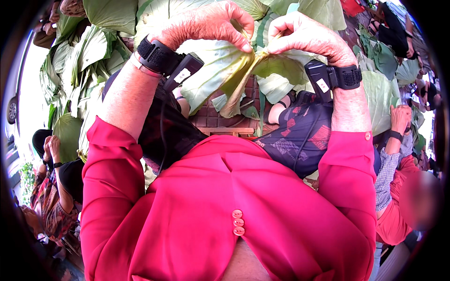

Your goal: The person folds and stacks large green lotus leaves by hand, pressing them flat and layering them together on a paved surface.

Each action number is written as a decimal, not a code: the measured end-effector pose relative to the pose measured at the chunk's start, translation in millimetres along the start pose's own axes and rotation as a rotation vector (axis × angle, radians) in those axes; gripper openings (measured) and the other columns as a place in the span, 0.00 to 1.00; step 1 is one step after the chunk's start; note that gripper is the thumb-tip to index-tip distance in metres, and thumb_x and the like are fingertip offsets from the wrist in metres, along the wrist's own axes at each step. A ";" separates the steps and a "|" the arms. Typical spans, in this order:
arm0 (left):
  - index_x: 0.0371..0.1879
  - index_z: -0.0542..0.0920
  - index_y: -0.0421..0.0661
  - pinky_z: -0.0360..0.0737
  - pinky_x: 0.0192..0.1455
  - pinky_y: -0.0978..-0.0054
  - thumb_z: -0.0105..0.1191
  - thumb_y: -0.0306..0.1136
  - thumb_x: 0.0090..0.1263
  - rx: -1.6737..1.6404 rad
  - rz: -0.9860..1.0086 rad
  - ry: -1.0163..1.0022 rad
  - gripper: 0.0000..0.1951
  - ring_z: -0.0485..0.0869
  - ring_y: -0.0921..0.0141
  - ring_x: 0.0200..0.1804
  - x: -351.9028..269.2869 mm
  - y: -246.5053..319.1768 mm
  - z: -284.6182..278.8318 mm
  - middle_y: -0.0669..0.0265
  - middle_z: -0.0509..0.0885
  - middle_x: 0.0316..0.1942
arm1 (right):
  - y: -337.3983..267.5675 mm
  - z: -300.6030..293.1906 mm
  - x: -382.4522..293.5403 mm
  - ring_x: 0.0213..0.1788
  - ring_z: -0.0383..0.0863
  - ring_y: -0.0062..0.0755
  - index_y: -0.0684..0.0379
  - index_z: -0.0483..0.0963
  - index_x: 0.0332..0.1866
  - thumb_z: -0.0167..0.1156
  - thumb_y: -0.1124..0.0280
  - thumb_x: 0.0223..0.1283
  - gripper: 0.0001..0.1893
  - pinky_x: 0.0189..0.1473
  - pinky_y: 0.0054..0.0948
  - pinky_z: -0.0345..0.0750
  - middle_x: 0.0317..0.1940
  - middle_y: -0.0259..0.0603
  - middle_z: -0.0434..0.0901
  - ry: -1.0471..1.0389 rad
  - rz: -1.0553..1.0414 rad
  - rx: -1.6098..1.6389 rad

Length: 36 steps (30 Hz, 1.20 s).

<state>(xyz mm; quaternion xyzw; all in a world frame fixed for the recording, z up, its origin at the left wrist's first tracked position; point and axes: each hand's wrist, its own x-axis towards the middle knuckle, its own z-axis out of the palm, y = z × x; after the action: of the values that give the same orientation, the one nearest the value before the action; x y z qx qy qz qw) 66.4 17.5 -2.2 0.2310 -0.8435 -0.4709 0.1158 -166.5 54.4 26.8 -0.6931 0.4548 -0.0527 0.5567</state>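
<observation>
Both hands are raised in front of me at the top of the view, close together. My left hand (214, 26) pinches the gathered, yellowish end of a large green leaf (214, 70) between thumb and fingers. A short distance to the right, my right hand (306, 35) grips the same gathered part, thumb and forefinger together. The leaf hangs in folds from this twisted point, above the brick ground between my knees. What lies inside the curled fingers is hidden. Each wrist bears a black strap with a small device.
Large leaves (84, 52) lie heaped at the left, and more (379, 98) at the right. Under the hanging leaf are brick paving (214, 117) and a wooden edge (228, 131). People sit close by at the left (56, 196) and right (393, 196); others are at the upper right.
</observation>
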 end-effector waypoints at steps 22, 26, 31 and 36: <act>0.33 0.80 0.44 0.70 0.48 0.81 0.65 0.40 0.59 0.029 -0.186 0.325 0.14 0.73 0.81 0.39 -48.5 -23.2 -60.9 0.77 0.77 0.30 | 45.7 -52.6 -49.0 0.30 0.69 0.12 0.56 0.78 0.34 0.64 0.64 0.55 0.08 0.35 0.17 0.66 0.28 0.23 0.75 0.402 -0.001 0.001; 0.34 0.81 0.44 0.69 0.46 0.82 0.66 0.40 0.59 0.045 -0.209 0.457 0.13 0.73 0.81 0.38 -62.0 -28.2 -67.4 0.78 0.77 0.30 | 55.0 -57.7 -56.5 0.29 0.68 0.13 0.58 0.78 0.35 0.65 0.64 0.54 0.10 0.35 0.16 0.67 0.28 0.23 0.75 0.477 -0.028 0.042; 0.36 0.82 0.43 0.71 0.47 0.83 0.66 0.38 0.59 -0.004 -0.231 0.575 0.13 0.75 0.82 0.38 -80.6 -44.3 -78.6 0.77 0.79 0.31 | 67.8 -64.1 -64.7 0.28 0.69 0.13 0.57 0.79 0.36 0.65 0.62 0.55 0.11 0.34 0.17 0.68 0.27 0.24 0.76 0.553 -0.014 0.061; 0.39 0.82 0.41 0.72 0.47 0.83 0.66 0.34 0.59 -0.113 -0.264 0.690 0.13 0.76 0.81 0.39 -101.4 -63.2 -88.6 0.75 0.81 0.33 | 87.3 -69.9 -72.2 0.26 0.69 0.13 0.57 0.79 0.35 0.67 0.64 0.54 0.09 0.32 0.17 0.69 0.26 0.24 0.75 0.613 -0.005 0.150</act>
<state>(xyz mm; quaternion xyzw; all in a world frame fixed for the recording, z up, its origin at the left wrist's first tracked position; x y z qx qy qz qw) 208.6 -26.0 -6.6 0.4763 -0.6903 -0.4222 0.3442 -298.9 56.5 12.7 -0.6031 0.5945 -0.2940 0.4432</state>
